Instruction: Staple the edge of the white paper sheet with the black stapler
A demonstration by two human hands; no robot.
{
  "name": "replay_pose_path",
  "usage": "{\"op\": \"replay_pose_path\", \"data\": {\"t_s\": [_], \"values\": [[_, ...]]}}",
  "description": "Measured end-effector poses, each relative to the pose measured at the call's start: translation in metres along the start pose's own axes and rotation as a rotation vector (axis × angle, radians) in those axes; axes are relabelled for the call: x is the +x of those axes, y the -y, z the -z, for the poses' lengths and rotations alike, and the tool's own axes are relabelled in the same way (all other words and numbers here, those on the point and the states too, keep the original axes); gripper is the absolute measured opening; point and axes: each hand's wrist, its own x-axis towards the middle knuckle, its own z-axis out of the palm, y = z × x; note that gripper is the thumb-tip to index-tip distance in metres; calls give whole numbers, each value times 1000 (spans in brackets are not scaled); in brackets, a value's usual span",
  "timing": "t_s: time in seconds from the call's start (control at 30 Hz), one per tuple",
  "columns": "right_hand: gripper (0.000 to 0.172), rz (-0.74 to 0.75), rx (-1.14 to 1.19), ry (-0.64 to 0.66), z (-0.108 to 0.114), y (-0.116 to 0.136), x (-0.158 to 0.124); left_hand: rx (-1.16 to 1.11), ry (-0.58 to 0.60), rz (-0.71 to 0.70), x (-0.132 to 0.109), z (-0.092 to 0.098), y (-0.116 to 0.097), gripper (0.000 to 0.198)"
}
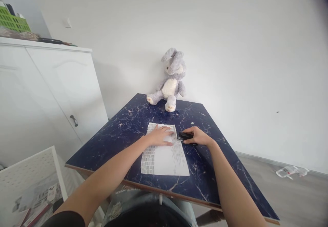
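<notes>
A sheet of paper (pixel 166 162) with rows of grey writing or marks down both sides lies on the dark blue marbled table (pixel 107 148). My left hand (pixel 161 136) rests flat on its upper part, fingers spread to the right. Beside the sheet's right edge, my right hand (pixel 198 136) grips a black stapler (pixel 185 136). The stapler's front end meets the paper's edge; whether paper sits between its jaws I cannot make out. A small white scrap (pixel 192 123) lies beyond my right hand.
A grey plush rabbit (pixel 170 87) sits at the table's far end against the wall. To the left stand a white cabinet (pixel 64 83) and a white bin (pixel 55 158) holding assorted items. Clear plastic packaging (pixel 292 171) lies on the floor at right.
</notes>
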Motion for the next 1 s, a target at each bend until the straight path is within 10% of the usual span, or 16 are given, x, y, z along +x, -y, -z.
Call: {"op": "replay_pose_path", "data": {"t_s": [1.0], "values": [[27, 68, -95, -12, -68, 72, -27, -282, 33, -191, -7, 14, 15, 37]]}}
